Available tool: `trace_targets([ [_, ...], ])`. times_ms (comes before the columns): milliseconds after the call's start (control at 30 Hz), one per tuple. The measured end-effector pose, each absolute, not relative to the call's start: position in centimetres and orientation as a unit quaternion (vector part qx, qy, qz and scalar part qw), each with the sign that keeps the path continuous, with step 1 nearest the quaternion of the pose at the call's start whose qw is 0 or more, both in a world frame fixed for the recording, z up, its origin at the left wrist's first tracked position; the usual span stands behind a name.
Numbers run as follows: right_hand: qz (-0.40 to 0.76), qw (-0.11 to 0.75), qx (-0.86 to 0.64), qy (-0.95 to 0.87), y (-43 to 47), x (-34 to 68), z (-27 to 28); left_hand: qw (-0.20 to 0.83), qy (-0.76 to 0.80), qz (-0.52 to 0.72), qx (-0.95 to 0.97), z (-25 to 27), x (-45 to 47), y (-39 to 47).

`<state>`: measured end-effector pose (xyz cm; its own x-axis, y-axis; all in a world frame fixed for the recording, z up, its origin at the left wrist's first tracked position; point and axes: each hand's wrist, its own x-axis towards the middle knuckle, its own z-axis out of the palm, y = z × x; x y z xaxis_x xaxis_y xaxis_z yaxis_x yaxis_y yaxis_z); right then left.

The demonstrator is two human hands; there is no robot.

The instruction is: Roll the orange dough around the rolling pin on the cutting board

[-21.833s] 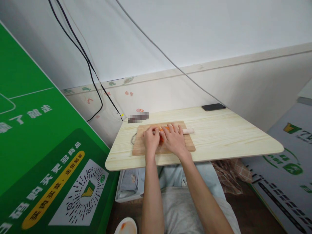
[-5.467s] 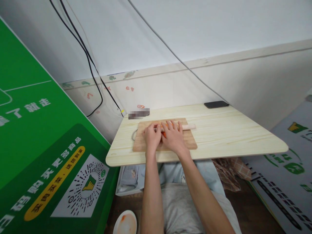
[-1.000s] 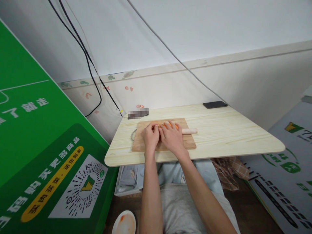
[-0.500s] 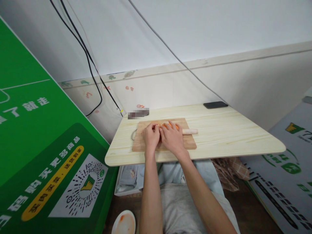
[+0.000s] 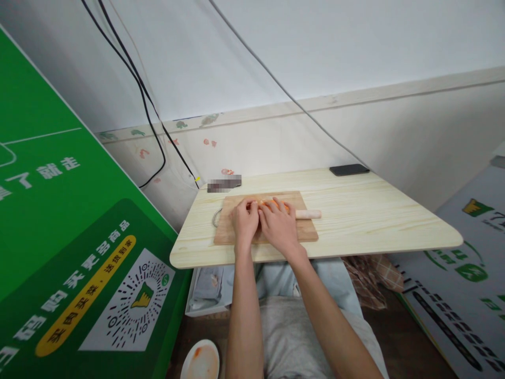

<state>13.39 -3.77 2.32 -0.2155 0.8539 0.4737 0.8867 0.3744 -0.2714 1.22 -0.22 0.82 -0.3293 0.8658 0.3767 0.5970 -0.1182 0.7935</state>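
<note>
On a wooden cutting board [image 5: 223, 231], both my hands meet over an orange piece [image 5: 281, 204], possibly dough, which they mostly cover. My left hand [image 5: 244, 220] has its fingers curled and thumb pinched in at the left end of that piece. Close beside it, my right hand [image 5: 278, 223] curves over the top with its fingers a little apart, gripping the piece from above. A pale wooden rod [image 5: 310, 214], like a rolling pin's end, sticks out to the right from under my right hand. The rest of the rod is hidden.
The board lies on a light wooden table [image 5: 374, 221], its metal handle [image 5: 215, 217] pointing left. A black phone [image 5: 349, 170] and a blurred-out object [image 5: 224, 183] lie along the back edge. Below sits a stained white plate [image 5: 201, 360]. A green panel [image 5: 118, 237] stands left.
Almost nothing differs. My hands stay in the same place over the orange piece, and the rod's end has shifted very slightly to the right.
</note>
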Motion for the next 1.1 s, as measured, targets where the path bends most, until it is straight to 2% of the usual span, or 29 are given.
trace_targets([
  [333,-0.032,0.283,-0.559,-0.779,-3.9,13.4,2.1,0.148,0.638,0.520,0.549,0.7,1.2,-0.2],
  [533,-0.051,0.285,-0.556,-0.779,-3.9,13.4,1.6,0.118,0.646,0.538,0.529,0.2,1.1,0.2],
  [900,-0.035,0.282,-0.556,-0.781,-4.0,13.5,2.0,0.122,0.661,0.486,0.558,0.7,1.2,-0.1],
  [1100,-0.032,0.279,-0.557,-0.781,-3.8,13.5,2.2,0.064,0.690,0.477,0.542,1.0,1.3,-0.9],
])
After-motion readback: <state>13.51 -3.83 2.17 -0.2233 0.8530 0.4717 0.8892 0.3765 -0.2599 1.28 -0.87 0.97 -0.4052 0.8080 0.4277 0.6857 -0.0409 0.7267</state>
